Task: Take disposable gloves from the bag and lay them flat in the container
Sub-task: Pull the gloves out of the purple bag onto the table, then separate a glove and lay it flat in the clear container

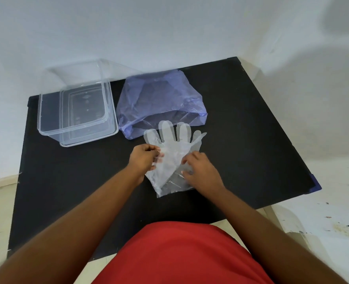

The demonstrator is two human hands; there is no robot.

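A clear disposable glove (172,148) lies on the black table (241,140), fingers pointing away from me toward the bag. My left hand (144,158) pinches its left edge near the thumb. My right hand (200,169) rests on its right side and cuff, fingers holding the film. A crumpled translucent blue plastic bag (161,101) lies just behind the glove, its mouth facing me. The clear rectangular container (46,119) stands at the back left of the table, with nothing visible inside but its moulded bottom.
A clear lid (83,72) leans behind the container against the white wall. The table's right and near edges drop to a pale floor with stains at the right. My red shirt fills the bottom of the view.
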